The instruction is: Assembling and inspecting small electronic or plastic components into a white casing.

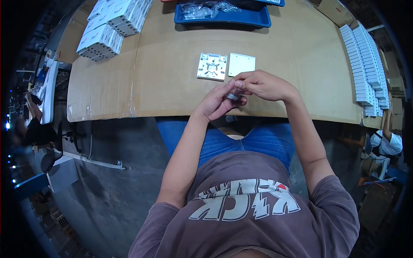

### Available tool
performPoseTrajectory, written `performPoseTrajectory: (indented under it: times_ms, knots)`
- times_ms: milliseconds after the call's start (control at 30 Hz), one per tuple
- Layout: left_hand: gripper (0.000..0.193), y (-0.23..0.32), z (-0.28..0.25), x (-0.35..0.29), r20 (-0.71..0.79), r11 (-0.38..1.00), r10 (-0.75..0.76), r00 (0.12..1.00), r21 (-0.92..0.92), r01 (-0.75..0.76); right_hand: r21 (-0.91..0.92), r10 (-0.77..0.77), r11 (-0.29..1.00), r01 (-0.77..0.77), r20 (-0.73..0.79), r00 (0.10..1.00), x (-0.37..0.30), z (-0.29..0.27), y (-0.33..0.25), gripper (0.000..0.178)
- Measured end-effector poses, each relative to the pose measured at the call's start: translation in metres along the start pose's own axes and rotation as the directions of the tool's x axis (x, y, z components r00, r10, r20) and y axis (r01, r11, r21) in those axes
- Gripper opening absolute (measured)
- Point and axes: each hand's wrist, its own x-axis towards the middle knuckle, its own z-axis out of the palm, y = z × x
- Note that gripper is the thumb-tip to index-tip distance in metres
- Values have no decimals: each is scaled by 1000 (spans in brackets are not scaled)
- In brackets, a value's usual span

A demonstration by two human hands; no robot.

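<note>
My left hand (216, 103) and my right hand (267, 86) meet above the near edge of the table. Between their fingers is a small clear-and-white piece (233, 96) that looks like a little plastic bag; its contents are too small to tell. The left palm is turned up under it with the fingers curled, and the right thumb and fingers pinch its upper part. Just beyond the hands lies a square white faceplate (212, 67) with slots and a patterned middle. Beside it, to the right, rests a plain white square cover (241, 64), close to my right knuckles.
Cardboard covers the table (172, 86). At the far middle stands a blue tray (223, 21) holding clear plastic bags (204, 10). White boxes (105, 36) are stacked far left, and more white boxes (363, 64) along the right edge. Other people work at both sides.
</note>
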Motion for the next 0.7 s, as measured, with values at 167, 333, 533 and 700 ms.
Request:
performPoseTrajectory:
  times_ms: [167,333,533,700]
  knots:
    - [48,0,-1,-1,34,1000,30,999,7,-30,7,6,1000,-7,56,998,4,-6,-3,45]
    - [48,-1,1,-2,8,999,47,999,-14,-47,-23,-10,1000,12,94,996,15,-12,-2,41]
    - [49,-8,-10,0,5,997,20,1000,-70,-19,119,-112,990,77,318,941,35,-44,18,45]
    - [59,-3,-6,0,42,976,28,999,-218,-19,28,-27,999,36,-290,957,71,-135,16,34]
